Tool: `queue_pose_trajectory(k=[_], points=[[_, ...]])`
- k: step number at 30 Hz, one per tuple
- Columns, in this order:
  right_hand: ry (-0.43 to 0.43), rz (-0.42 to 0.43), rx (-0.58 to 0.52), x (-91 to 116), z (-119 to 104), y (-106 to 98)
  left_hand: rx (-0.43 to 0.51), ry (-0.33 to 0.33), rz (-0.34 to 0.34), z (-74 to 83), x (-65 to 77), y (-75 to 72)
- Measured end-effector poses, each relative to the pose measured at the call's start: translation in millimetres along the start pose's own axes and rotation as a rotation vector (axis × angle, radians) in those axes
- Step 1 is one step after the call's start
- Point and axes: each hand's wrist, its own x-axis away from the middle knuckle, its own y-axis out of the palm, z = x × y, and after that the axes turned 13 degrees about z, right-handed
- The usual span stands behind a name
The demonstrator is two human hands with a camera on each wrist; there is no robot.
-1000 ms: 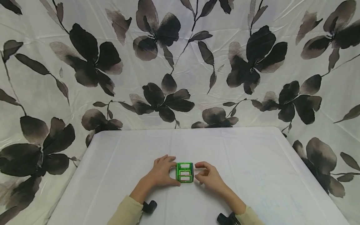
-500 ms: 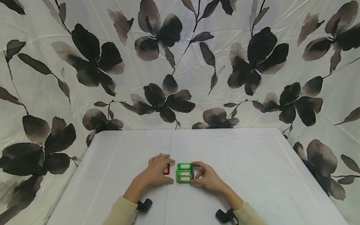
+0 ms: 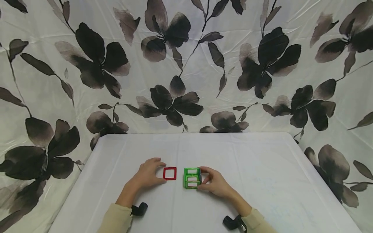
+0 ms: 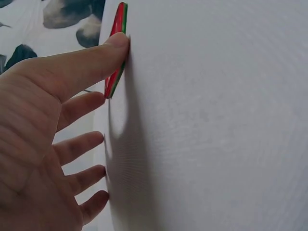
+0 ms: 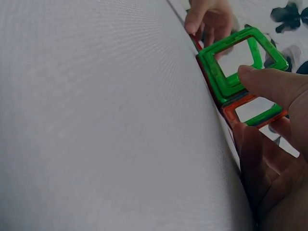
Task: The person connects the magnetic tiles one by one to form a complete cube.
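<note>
A red square magnetic tile (image 3: 175, 173) with an open centre lies flat on the white table, left of the middle. My left hand (image 3: 147, 173) is at its left side, fingers spread and thumb tip by the near left corner. Seen edge-on in the left wrist view, the tile (image 4: 117, 21) shows red and green edges partly behind the thumb. To the right stands a small box of green and orange magnetic tiles (image 3: 191, 175). My right hand (image 3: 217, 184) pinches its right side between thumb and index finger. In the right wrist view my thumb rests on the green frame (image 5: 215, 85).
The white tabletop (image 3: 247, 155) reaches back to a hanging cloth (image 3: 215, 19) with dark printed flowers. A dark camera mount (image 3: 140, 209) sits at the left wrist, and another mount (image 3: 231, 223) at the right.
My left hand has moved left away from the tile box, uncovering the red tile. My right thumb and index finger have closed onto the box's right side; the box has stayed in place.
</note>
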Motion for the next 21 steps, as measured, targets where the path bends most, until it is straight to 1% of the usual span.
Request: queue_pose_trajectory(k=[8, 12, 14, 17, 21], points=[[0.001, 0.001, 0.018, 1.1, -0.9, -0.3, -0.008, 0.018, 0.009, -2.0, -0.5, 3.3], [-0.002, 0.005, 0.014, 1.2, -1.9, -1.4, 0.006, 0.037, 0.019, -1.8, -3.4, 3.1], [-0.003, 0.000, 0.008, 1.6, -2.1, -1.6, 0.034, 0.034, 0.025, -0.4, -4.3, 1.5], [-0.005, -0.006, 0.003, 1.8, -2.3, -1.4, 0.089, 0.006, 0.030, 3.7, -5.1, -2.3], [-0.009, -0.003, -0.003, 1.8, -2.1, -1.0, 0.185, -0.064, 0.023, 14.2, -5.9, -9.4]])
